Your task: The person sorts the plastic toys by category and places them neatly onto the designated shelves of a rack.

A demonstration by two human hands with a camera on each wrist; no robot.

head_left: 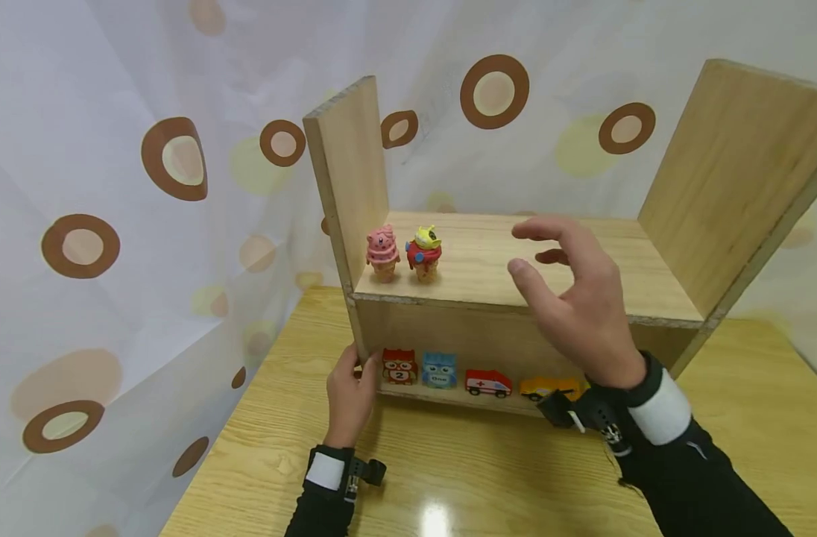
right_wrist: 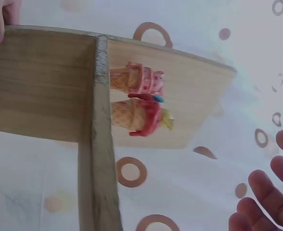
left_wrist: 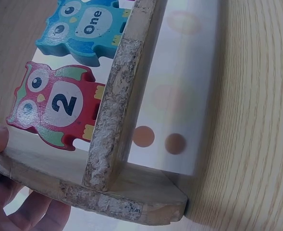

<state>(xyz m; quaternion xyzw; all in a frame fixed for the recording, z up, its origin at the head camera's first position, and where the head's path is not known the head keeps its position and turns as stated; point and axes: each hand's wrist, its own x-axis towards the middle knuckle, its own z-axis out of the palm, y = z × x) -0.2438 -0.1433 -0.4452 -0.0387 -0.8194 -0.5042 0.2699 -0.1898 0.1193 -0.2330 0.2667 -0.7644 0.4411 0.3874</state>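
Observation:
My left hand (head_left: 352, 395) grips the lower left side panel of a wooden shelf (head_left: 489, 257), its thumb on the inner face and its fingers outside. Close to that thumb stands a red owl block (left_wrist: 55, 106) marked 2, with a blue owl block (left_wrist: 86, 29) marked One beside it. My right hand (head_left: 579, 298) hovers in front of the upper board with thumb and fingers apart, nothing between them. On that board's left end stand a pink ice-cream cone toy (head_left: 383, 253) and a red one with a yellow top (head_left: 425, 255).
On the lower level, a red and white ambulance toy (head_left: 488, 382) and a yellow toy vehicle (head_left: 549, 387) stand right of the owls; my right wrist partly covers the yellow one. Tall side panels (head_left: 737, 171) rise at both ends. The shelf stands on a wooden table (head_left: 274, 432) before a patterned curtain.

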